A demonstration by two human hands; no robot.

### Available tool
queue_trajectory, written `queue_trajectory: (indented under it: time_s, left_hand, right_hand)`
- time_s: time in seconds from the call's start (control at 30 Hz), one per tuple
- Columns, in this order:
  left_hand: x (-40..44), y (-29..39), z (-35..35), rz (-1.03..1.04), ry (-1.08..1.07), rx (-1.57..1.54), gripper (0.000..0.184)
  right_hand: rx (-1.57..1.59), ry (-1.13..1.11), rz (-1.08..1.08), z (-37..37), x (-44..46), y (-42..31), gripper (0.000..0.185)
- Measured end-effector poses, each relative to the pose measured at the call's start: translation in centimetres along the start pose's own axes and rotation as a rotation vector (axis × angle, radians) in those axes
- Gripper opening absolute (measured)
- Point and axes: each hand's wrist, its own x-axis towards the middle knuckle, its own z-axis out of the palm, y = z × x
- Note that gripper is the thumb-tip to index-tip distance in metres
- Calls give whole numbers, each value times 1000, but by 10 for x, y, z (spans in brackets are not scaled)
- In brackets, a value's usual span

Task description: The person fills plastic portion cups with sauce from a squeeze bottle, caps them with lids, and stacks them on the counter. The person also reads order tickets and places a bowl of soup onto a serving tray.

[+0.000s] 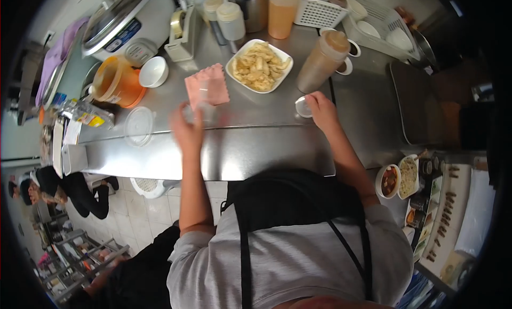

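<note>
My right hand (pixel 324 110) is closed on the edge of a small clear round lid (pixel 303 107), just above the steel counter (pixel 256 149). My left hand (pixel 186 130) is smeared by motion beside the pink cloth (pixel 207 85). A faint see-through shape shows by its fingers; whether they grip it is unclear. Beyond the hands stands a white square bowl (pixel 259 66) of pale yellow food pieces. A squeeze bottle (pixel 323 61) of brown sauce is just past my right hand. Farther left lies a large clear round lid (pixel 138 126).
At the left are an orange-stained tub (pixel 118 82), a small white bowl (pixel 153 72), a tape dispenser (pixel 183 34) and a rice cooker (pixel 125 23). Several bottles and a white basket (pixel 319 12) line the back. Two food bowls stand at the right. Other people are at the lower left.
</note>
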Motion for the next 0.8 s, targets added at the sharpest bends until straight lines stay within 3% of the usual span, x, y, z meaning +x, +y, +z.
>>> queue_trajectory:
  time_s: [0.03, 0.07, 0.13, 0.17, 0.23, 0.3, 0.4, 0.47, 0.5, 0.6, 0.63, 0.67, 0.73, 0.8]
  left_hand:
    - [3, -14, -15, 12, 18, 235, 42]
    - [2, -29, -24, -101, -74, 393, 51]
    - [-3, -50, -29, -265, -193, 453, 64]
    - [-7, -55, -29, -294, -221, 428, 64]
    - [-16, -67, -29, -341, -248, 376, 64]
    - [-19, -75, -22, -353, -277, 325, 59]
    - [-20, -76, -18, -337, -186, 253, 51]
    - [-18, -90, -17, -327, -115, 50, 45]
    - [-17, -101, -20, -414, -101, -84, 44]
    - [-2, -96, -30, -632, 9, -511, 45]
    - [3, -61, -40, -673, 81, -671, 47]
    - [7, -40, -45, -714, 150, -831, 50]
    - [12, -26, -38, -720, 47, -1151, 55]
    - [13, 6, -22, -718, -149, -1228, 51]
  right_hand:
    - [6, -6, 3, 0, 0, 5, 29]
    - [-2, 4, 3, 1, -1, 8, 29]
    - [-15, 18, -11, 5, 1, 13, 29]
    - [-68, 70, -106, 8, 3, 18, 28]
    - [-114, 24, -40, 9, 3, 19, 27]
    - [76, 63, 10, 10, 1, 25, 26]
    - [1, 80, 94, -5, -7, 8, 31]
    - [-33, 78, 24, 3, -4, 26, 34]
    - [22, 52, 107, -4, -6, 17, 40]
    - [91, 520, -133, -15, -3, 6, 57]
    - [77, 573, -194, -19, 6, 6, 78]
    - [92, 608, -277, -23, 18, 4, 81]
    - [119, 672, -440, -29, 41, -4, 88]
    - [304, 451, -405, -29, 53, -16, 91]
